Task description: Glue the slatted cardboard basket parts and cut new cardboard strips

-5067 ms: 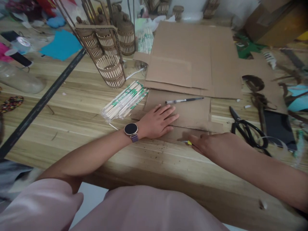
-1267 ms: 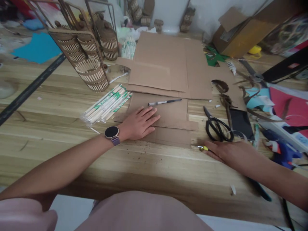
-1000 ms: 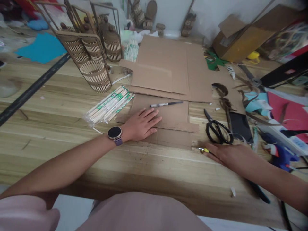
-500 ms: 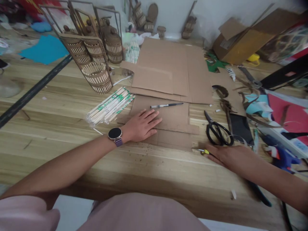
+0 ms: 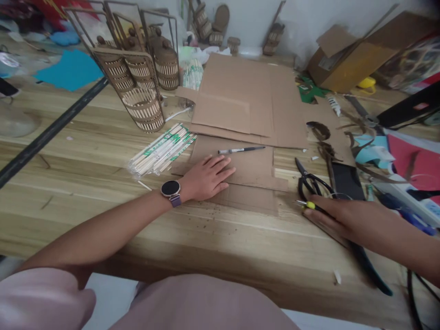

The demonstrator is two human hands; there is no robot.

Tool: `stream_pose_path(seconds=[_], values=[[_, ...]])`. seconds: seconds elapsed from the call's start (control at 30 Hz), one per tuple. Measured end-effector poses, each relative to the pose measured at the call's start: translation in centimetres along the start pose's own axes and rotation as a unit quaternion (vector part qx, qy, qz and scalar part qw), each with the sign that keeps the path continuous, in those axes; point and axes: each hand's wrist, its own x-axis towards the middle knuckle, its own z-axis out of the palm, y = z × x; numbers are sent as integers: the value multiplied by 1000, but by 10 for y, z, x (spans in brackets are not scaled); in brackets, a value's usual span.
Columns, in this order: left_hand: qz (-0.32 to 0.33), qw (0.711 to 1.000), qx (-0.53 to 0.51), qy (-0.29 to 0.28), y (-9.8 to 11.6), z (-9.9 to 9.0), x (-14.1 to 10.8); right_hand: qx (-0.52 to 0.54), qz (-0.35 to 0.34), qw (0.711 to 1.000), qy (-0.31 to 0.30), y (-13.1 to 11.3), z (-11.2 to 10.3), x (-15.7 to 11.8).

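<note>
Well, the left hand (image 5: pixel 208 178) lies flat on the smaller cardboard sheet (image 5: pixel 250 162), palm down and fingers apart, most likely to stop it slipping on the wooden table (image 5: pixel 137 238). Over on the other side, the right hand (image 5: pixel 345 217) is clamped around a slim cutter (image 5: pixel 311 205), pinching close behind its yellow collar, a grip that seems chosen for fine control. And that metal tip points towards the sheet's near right corner, near it but apart! Behind the cutter lie black scissors (image 5: pixel 304 170), their wide loops partly hidden; whether hand and loops touch cannot be told. Up on the sheet rests a slender pen (image 5: pixel 241 150), perhaps parked within easy reach. Materials, then: matt brown board, stiff, with a dark seam beside the fingers, cut or fold hard to say. Beyond it, a larger cardboard panel (image 5: pixel 237 96), broad and flat. Out left, wrapped sticks (image 5: pixel 161 151) gleam in crinkly, green-printed film, and past them stands a slatted basket (image 5: pixel 146 110), round-walled, banded in brown.
</note>
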Motion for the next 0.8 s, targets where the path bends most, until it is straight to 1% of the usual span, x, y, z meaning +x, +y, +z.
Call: stream_pose_path(seconds=[0.07, 0.13, 0.2, 0.23, 0.27, 0.37, 0.5, 0.8], values=[[-4, 1000, -3, 1, 0, -1, 1, 12, -40, 999, -21, -19, -12, 11], [-5, 1000, -5, 1, -1, -1, 1, 19, -90, 995, -45, -48, -25, 28], [-3, 1000, -10, 0, -3, 0, 2, 21, -122, 992, -20, -79, -37, 47], [-3, 1000, -14, 0, -3, 0, 2, 17, -129, 991, -5, -93, -43, 57], [-2, 1000, -18, 0, -4, 1, 2, 18, -141, 990, -3, -105, -47, 65], [-3, 1000, -26, 3, -5, 2, 2, 14, -148, 989, -24, -127, -56, 81], [-6, 1000, -29, -3, -5, 0, 3, -3, -137, 990, -43, -133, -59, 88], [-11, 999, -32, -11, -3, -3, 4, 2, -164, 987, -2, -126, -51, 83]])
